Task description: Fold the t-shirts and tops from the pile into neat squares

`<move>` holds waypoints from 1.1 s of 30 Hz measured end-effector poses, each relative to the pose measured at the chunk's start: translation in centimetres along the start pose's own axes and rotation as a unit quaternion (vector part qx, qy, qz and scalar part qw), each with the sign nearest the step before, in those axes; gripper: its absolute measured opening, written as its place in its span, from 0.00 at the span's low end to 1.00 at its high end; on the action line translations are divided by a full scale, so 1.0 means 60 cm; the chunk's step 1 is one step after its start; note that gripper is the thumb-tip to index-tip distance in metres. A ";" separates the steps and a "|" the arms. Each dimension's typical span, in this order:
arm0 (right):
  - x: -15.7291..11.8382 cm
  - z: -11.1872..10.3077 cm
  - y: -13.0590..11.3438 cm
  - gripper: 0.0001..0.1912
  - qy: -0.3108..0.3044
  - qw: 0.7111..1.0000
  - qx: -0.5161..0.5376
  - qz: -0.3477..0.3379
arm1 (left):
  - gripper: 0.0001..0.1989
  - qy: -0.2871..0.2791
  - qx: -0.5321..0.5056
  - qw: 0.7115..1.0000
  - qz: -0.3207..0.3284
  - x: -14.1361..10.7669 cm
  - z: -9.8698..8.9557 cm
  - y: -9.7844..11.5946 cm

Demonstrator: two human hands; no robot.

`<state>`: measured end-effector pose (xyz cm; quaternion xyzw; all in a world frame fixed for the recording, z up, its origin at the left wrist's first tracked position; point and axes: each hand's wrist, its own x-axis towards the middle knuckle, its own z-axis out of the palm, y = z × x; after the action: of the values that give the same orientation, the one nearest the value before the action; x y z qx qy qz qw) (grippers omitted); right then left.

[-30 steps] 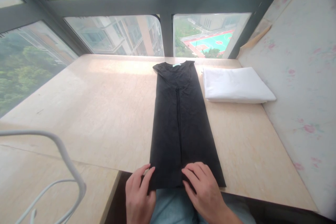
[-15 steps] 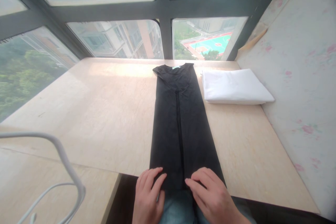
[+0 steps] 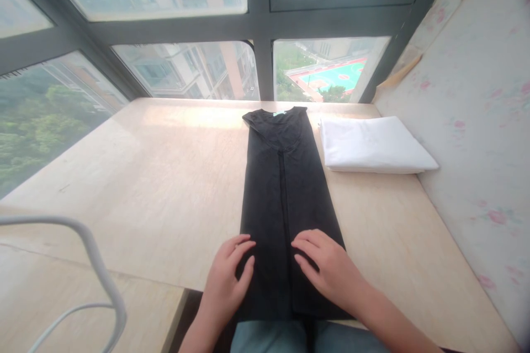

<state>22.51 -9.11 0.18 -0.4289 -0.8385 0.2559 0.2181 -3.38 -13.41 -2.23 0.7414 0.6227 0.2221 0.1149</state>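
A black garment point(image 3: 265, 193), folded into a long strip, lies flat on the pale tabletop point(image 3: 178, 187), its neckline toward the window. Over the garment's near left edge is my left hand point(image 3: 232, 270), fingers apart and curved, with nothing between them. My right hand point(image 3: 323, 265) rests at or just above the near right half, thumb apart from the fingers, also holding nothing. Whether the fingertips touch the cloth is hard to tell. The near end of the garment lies close to my lap.
A folded white cloth point(image 3: 376, 146) lies at the right, near the flowered wall point(image 3: 484, 165). A bent grey-white tube point(image 3: 97, 259) stands at the near left. Window frames point(image 3: 260, 22) rise behind the tabletop.
Both hands have moved forward along the garment, away from my lap, and the gap between thumb and fingers has widened on the right hand. The view has tilted slightly upward.
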 end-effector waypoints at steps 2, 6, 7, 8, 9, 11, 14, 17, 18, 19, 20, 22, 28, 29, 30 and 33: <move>0.050 0.004 0.012 0.17 0.024 0.997 -0.069 -0.001 | 0.18 0.041 0.053 0.997 -0.026 0.072 0.023 -0.025; 0.159 0.031 0.027 0.26 0.025 0.984 -0.177 -0.022 | 0.27 0.048 0.165 0.983 -0.059 0.239 0.059 -0.064; 0.187 0.038 0.031 0.28 0.025 0.980 -0.195 -0.023 | 0.28 0.049 0.179 0.980 -0.073 0.277 0.065 -0.072; 0.215 0.044 0.036 0.30 0.029 0.977 -0.210 -0.020 | 0.29 0.053 0.187 0.977 -0.085 0.310 0.069 -0.078; 0.243 0.050 0.041 0.31 0.035 0.974 -0.223 -0.015 | 0.29 0.056 0.192 0.976 -0.093 0.338 0.072 -0.085; 0.297 0.059 0.056 0.33 0.042 0.970 -0.240 -0.015 | 0.30 0.061 0.194 0.975 -0.093 0.378 0.075 -0.098; 0.361 0.073 0.082 0.30 0.028 0.967 -0.250 -0.033 | 0.29 0.067 0.195 0.975 -0.083 0.409 0.078 -0.116; 0.380 0.091 0.101 0.29 0.016 0.969 -0.245 -0.036 | 0.27 0.077 0.195 0.974 -0.082 0.424 0.078 -0.131; 0.374 0.096 0.104 0.29 0.015 0.969 -0.243 -0.038 | 0.27 0.080 0.195 0.974 -0.082 0.428 0.079 -0.134; 0.364 0.100 0.105 0.28 0.015 0.969 -0.243 -0.043 | 0.26 0.082 0.195 0.974 -0.081 0.432 0.079 -0.136; 0.349 0.103 0.105 0.28 0.013 0.968 -0.244 -0.051 | 0.26 0.083 0.194 0.974 -0.079 0.436 0.080 -0.138; 0.316 0.103 0.099 0.27 0.009 0.967 -0.243 -0.071 | 0.25 0.085 0.192 0.975 -0.075 0.442 0.082 -0.141; 0.317 0.063 0.084 0.19 0.008 0.977 -0.202 -0.071 | 0.27 0.085 0.180 0.977 -0.079 0.448 0.087 -0.143; 0.345 0.056 0.084 0.18 0.023 0.979 -0.195 -0.049 | 0.26 0.082 0.177 0.977 -0.081 0.447 0.088 -0.143; 0.381 0.051 0.085 0.17 0.045 0.980 -0.193 -0.021 | 0.26 0.081 0.174 0.978 -0.083 0.447 0.088 -0.143; 0.516 0.054 0.089 0.23 0.091 0.970 -0.220 0.038 | 0.25 0.081 0.164 0.980 -0.083 0.446 0.088 -0.141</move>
<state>7.23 18.49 -1.09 -0.5197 -0.8338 0.0330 0.1832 -4.93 14.89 -5.64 0.6758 0.7170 0.1660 -0.0409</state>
